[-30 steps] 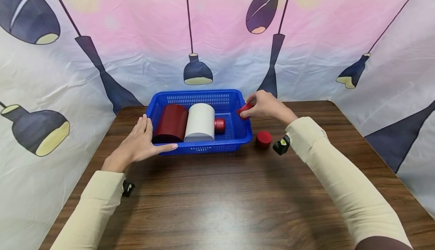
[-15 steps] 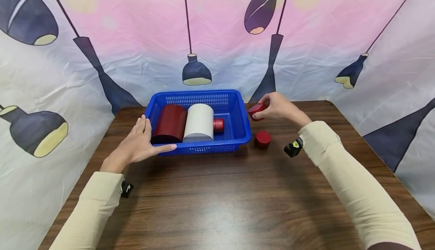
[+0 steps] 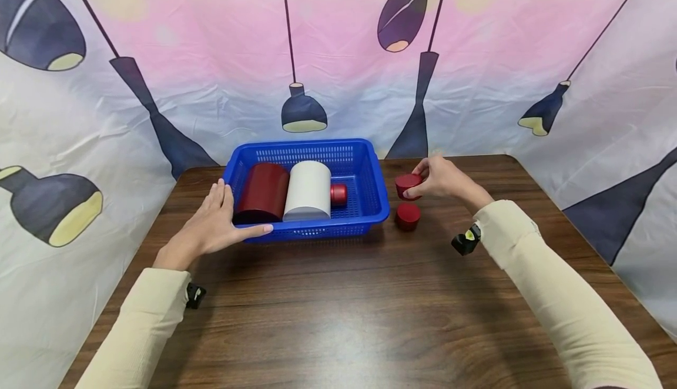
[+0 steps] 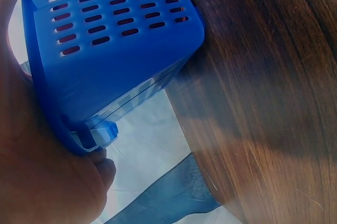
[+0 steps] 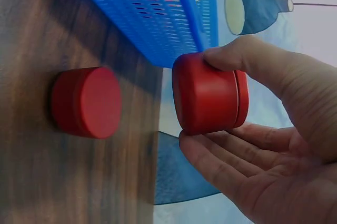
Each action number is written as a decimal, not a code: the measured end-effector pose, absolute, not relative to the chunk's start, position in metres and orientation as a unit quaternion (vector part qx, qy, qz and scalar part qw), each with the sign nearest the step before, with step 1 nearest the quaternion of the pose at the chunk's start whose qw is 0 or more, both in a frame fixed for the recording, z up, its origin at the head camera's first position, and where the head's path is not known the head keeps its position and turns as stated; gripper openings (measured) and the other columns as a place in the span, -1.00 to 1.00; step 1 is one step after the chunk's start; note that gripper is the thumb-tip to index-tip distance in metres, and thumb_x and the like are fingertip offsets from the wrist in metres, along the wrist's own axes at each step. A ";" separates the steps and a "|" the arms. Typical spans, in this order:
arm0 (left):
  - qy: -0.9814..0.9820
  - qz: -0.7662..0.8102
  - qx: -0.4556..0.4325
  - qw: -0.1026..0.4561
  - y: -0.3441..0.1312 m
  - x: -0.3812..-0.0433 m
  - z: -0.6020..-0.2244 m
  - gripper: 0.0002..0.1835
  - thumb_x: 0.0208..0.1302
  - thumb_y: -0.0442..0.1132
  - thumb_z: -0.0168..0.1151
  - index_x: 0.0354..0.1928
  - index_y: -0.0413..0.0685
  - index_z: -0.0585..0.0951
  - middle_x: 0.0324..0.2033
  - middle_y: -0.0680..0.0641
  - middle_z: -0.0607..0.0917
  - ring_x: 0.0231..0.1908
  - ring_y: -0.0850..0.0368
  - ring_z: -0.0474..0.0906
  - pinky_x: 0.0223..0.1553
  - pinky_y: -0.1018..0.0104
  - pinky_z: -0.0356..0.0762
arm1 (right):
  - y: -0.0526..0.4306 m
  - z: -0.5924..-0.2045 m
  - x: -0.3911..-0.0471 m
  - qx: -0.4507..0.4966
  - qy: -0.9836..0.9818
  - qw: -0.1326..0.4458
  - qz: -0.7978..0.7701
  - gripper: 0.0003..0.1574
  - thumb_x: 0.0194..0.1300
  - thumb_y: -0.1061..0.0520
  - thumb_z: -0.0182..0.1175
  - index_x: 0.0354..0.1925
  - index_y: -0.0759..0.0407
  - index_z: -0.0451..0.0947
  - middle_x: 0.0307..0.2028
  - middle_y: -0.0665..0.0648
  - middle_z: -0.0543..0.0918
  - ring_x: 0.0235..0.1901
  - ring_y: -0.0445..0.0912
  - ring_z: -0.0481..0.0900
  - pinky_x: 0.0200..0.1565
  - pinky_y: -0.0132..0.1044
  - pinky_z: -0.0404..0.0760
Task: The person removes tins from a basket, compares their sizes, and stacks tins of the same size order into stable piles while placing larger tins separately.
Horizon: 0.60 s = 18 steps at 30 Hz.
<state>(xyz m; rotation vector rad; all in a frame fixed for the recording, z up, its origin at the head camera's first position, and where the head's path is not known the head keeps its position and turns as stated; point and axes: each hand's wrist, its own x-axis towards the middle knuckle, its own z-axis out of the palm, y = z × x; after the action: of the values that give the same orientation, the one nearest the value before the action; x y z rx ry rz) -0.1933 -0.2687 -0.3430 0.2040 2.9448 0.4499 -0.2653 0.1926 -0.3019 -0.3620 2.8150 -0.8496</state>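
"While the left hand (image 3: 211, 221) rests on the blue basket (image 3: 344, 222), what does the right hand (image 3: 444, 178) do?"

"It holds a red pot (image 5: 208, 97). The thumb is on one side and the fingers are on the other."

"Where is that pot?"

"It is up over the brown table (image 3: 317, 307), near the right end of the basket. A second red pot (image 3: 408, 216) stands on the table close by."

"How does the left hand lie?"

"It is wide, with straight fingers at the basket's left end. Its thumb lies along the near edge."

"What is in the basket?"

"A dark red block (image 3: 264, 192) with a round top, then a white block (image 3: 309, 189) like it. A third red pot (image 3: 339, 194) is just right of the white one."

"And behind?"

"A cloth (image 3: 222, 36) with lamps drawn on it."
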 end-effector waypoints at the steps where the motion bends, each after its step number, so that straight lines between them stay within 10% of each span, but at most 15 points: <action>1: 0.983 0.150 0.069 0.077 -0.269 -0.193 -0.343 0.52 0.05 0.66 0.08 0.52 -0.45 -0.34 0.52 -0.40 -0.46 0.50 -0.37 -0.57 0.41 -0.40 -0.28 | 0.193 -0.304 -0.265 -0.117 0.948 0.091 -0.283 -0.32 0.12 0.01 0.49 0.06 0.41 0.52 -0.13 0.32 0.67 -0.15 0.11 0.60 -0.06 -0.05 0.57; 18: 0.983 0.153 0.068 0.079 -0.269 -0.193 -0.343 0.52 0.04 0.67 0.08 0.52 -0.45 -0.34 0.53 -0.39 -0.47 0.51 -0.36 -0.57 0.42 -0.40 -0.29 | 0.202 -0.345 -0.261 -0.121 0.942 0.099 -0.298 -0.33 0.06 0.14 0.52 0.02 0.44 0.46 -0.10 0.37 0.63 -0.10 0.15 0.62 -0.05 -0.05 0.62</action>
<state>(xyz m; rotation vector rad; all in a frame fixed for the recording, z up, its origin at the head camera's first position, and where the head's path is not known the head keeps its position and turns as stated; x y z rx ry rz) -0.1934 -0.2691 -0.3431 0.2039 2.9403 0.4564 -0.2607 0.2022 -0.3453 -0.3586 2.7857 -0.8831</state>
